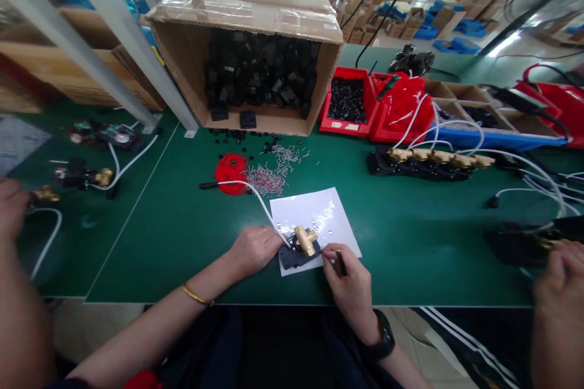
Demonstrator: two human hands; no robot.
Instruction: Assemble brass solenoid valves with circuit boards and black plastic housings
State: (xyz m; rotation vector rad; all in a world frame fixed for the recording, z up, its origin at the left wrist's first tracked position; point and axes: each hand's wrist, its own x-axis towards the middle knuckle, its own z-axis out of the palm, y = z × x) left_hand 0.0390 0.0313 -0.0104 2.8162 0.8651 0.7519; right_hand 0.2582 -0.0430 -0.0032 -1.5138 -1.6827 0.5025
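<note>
A black plastic housing with a brass pipe fitting (305, 240) on top and a white cable lies on a white sheet (333, 213) in front of me. My left hand (255, 248) holds the housing's left side, its fingertips partly hidden by it. Pinched in my right hand (349, 276), beside the housing's right edge, is a slim black tool (340, 262); its tip is too small to make out. A few small shiny discs (330, 231) rest on the sheet. The cable runs up and left to a black plug (208, 185).
Beyond lie a coil of red rings (230, 171), a pile of small metal pins (269, 179) and an open carton (177, 67) of black housings. Red bins (371, 124) and a row of brass-fitted units (424, 164) sit right. Other people's hands (566, 273) work at both sides.
</note>
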